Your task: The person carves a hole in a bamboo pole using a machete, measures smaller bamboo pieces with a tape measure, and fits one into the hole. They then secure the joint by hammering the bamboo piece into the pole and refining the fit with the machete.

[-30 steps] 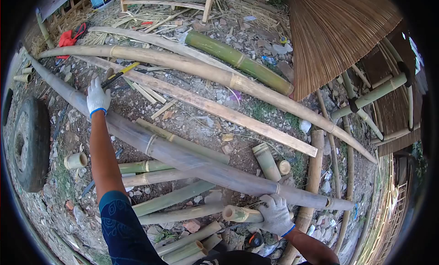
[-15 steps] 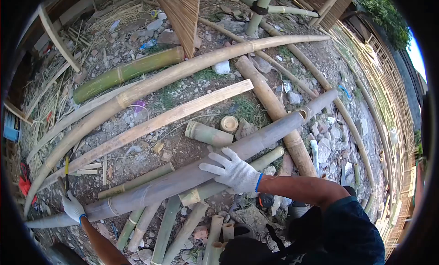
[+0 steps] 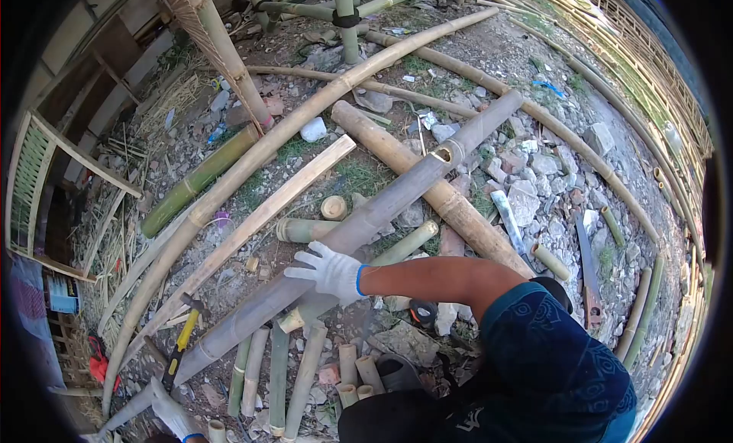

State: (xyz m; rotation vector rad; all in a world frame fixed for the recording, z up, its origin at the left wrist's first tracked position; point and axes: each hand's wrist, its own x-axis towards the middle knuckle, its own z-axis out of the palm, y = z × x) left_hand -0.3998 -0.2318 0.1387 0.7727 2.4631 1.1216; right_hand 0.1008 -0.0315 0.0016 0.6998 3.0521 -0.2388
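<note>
A thick grey-brown bamboo pole (image 3: 267, 302) slants across the ground, with a notch cut near its upper right end. On top of it lies my right hand (image 3: 330, 273) in a white knit glove, palm down and fingers spread. My left hand (image 3: 169, 414), also gloved, is at the lower left, closed around the lower end of a hammer's handle. The hammer (image 3: 182, 344) has a yellow and black handle and points upward beside the pole's lower part. Part of the left hand's grip is hidden. Under the pole's upper half lies a thicker tan bamboo log (image 3: 458, 206).
Short bamboo pieces (image 3: 305, 374) lie below the pole. A split bamboo strip (image 3: 252, 221) and a long curved pole (image 3: 294, 134) lie beyond it. A handsaw (image 3: 586, 260) rests on rubble at right. A tape measure (image 3: 423, 312) sits near my right forearm.
The view has shifted, bringing more of the right side and the saw into sight. The hammer now shows with its head raised in my left hand. My right hand remains flat on the pole.
</note>
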